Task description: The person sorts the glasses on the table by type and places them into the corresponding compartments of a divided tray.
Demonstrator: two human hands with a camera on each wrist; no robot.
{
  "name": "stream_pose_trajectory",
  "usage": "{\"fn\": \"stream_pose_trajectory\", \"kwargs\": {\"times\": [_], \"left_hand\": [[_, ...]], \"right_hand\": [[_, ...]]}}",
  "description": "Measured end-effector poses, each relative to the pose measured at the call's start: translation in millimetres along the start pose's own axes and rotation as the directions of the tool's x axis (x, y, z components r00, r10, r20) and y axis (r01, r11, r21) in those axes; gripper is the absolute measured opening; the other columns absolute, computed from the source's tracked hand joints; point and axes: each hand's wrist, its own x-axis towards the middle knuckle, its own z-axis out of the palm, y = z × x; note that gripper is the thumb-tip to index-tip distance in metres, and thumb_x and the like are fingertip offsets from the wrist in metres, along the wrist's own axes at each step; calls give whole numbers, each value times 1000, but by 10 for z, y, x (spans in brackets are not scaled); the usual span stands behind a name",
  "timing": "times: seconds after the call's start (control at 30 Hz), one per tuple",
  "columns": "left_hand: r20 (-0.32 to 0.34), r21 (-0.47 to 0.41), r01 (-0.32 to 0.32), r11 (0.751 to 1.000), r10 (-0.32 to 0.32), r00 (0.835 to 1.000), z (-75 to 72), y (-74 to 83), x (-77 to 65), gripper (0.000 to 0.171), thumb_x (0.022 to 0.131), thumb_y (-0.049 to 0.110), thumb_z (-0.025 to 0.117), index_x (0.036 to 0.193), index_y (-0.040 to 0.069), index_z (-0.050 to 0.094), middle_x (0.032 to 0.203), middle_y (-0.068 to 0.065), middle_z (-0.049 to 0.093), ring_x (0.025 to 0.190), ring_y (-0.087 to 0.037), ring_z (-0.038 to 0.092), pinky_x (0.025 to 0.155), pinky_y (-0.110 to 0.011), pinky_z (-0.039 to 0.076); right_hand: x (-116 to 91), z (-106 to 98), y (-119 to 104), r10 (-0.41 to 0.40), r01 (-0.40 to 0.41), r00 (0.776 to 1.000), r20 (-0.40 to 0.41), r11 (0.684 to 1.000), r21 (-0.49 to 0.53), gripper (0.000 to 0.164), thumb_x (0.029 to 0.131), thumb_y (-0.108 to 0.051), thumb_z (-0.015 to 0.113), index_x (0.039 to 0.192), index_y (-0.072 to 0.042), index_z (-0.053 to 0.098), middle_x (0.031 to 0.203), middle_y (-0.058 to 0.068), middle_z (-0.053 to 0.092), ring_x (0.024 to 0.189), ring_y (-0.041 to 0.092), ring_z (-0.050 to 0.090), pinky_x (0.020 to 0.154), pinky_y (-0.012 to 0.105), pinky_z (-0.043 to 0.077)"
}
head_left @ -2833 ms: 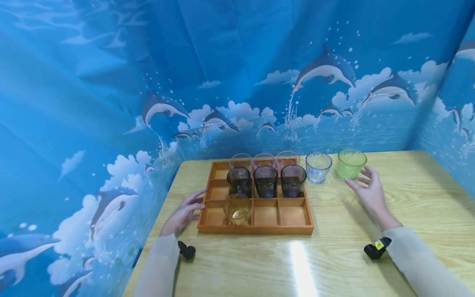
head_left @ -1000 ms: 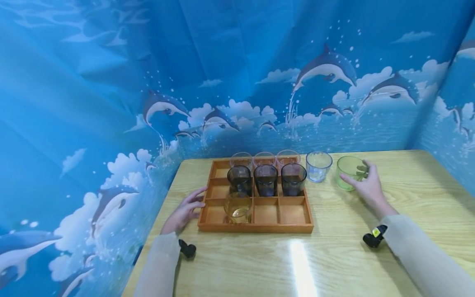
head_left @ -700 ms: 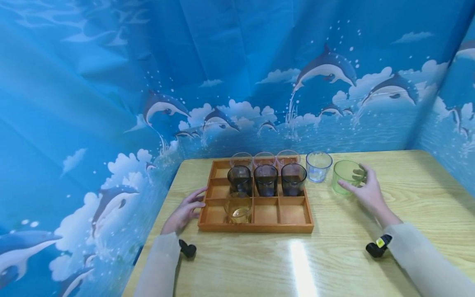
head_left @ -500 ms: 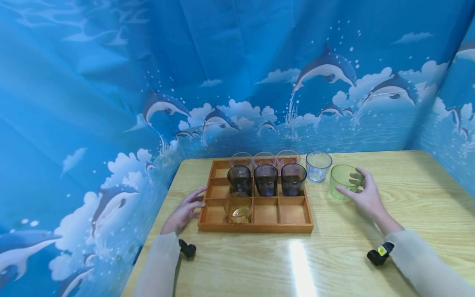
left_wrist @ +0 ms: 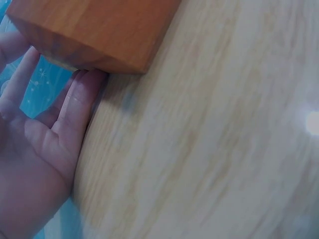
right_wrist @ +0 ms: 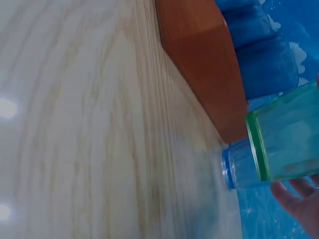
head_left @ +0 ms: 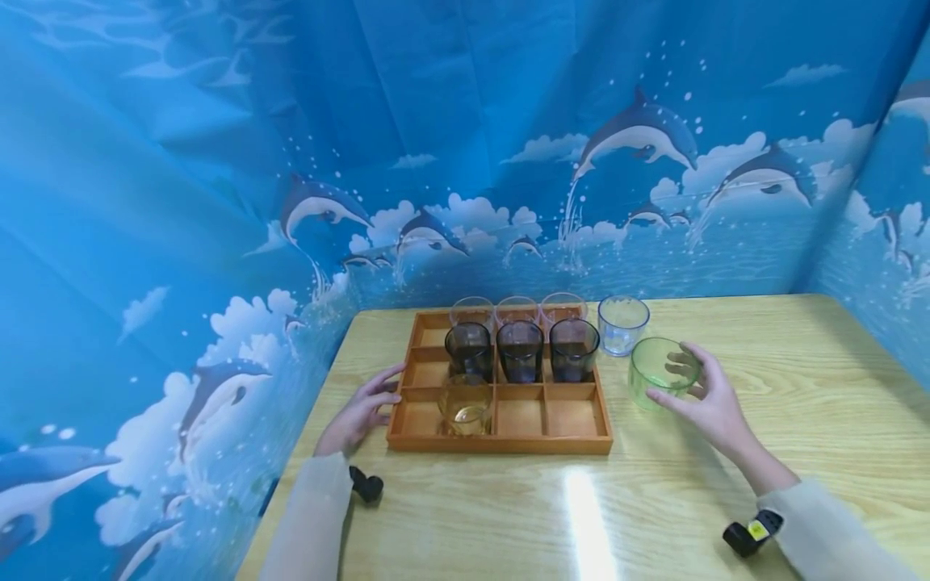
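Observation:
My right hand (head_left: 712, 407) grips a green glass (head_left: 643, 391) from its right side, thumb in front and fingers behind, to the right of a wooden tray (head_left: 501, 445). In the right wrist view the green glass (right_wrist: 289, 142) shows large, with fingertips along its lower side. At the tray's left edge, my left hand (head_left: 358, 415) rests its extended fingertips on the wood. The left wrist view shows that hand (left_wrist: 42, 144) under the tray's corner (left_wrist: 99, 40). Whether the green glass touches the table cannot be told.
An amber glass (head_left: 465, 407) stands in the tray's front row, toward the left. Three dark glasses (head_left: 520, 355) fill the middle row's right part, with three pale pinkish glasses (head_left: 517, 311) behind. A blue glass (head_left: 622, 327) stands on the table (head_left: 465, 516) beside the tray's back right corner.
My right hand has taken hold of the green glass and brought it nearer and leftward, from beside the blue glass to in front of it. The left hand and tray have stayed put.

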Motion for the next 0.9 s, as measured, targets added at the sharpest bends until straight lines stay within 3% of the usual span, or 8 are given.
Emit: {"fn": "stream_pose_trajectory", "kwargs": {"times": [0.2, 0.4, 0.6, 0.9], "left_hand": [[-26, 11, -3, 1000, 4, 1000, -25, -60, 47, 54, 90, 11, 57, 138, 31, 44, 141, -7, 33, 124, -32, 35, 82, -45, 45], [-26, 7, -6, 1000, 6, 1000, -20, -57, 40, 54, 90, 11, 57, 138, 31, 44, 142, -8, 33, 125, -32, 35, 82, -46, 46], [-30, 14, -8, 1000, 8, 1000, -19, -56, 42, 54, 90, 12, 57, 138, 31, 44, 142, -7, 33, 125, -31, 35, 83, -46, 45], [6, -2, 3, 1000, -3, 1000, -21, -24, 21, 56, 91, 11, 56, 141, 29, 40, 145, -9, 29, 127, -32, 33, 84, -46, 45]], "right_hand": [[-89, 76, -211, -62, 62, 998, 4, 995, 72, 87, 73, -5, 77, 144, -8, 26, 129, 18, 47, 108, 4, 49, 82, 15, 40], [-135, 228, -417, -140, 129, 989, 43, 972, 198, 88, 71, 2, 77, 143, -7, 27, 127, 18, 48, 111, 11, 50, 87, 15, 40], [-143, 443, -564, -162, 140, 983, 90, 967, 214, 91, 69, -3, 80, 143, -7, 28, 129, 17, 47, 112, 14, 48, 89, 15, 38], [-123, 810, -699, -153, 108, 978, 141, 952, 287, 93, 66, -9, 83, 142, -11, 30, 129, 13, 48, 114, 30, 48, 94, 39, 40]]}}
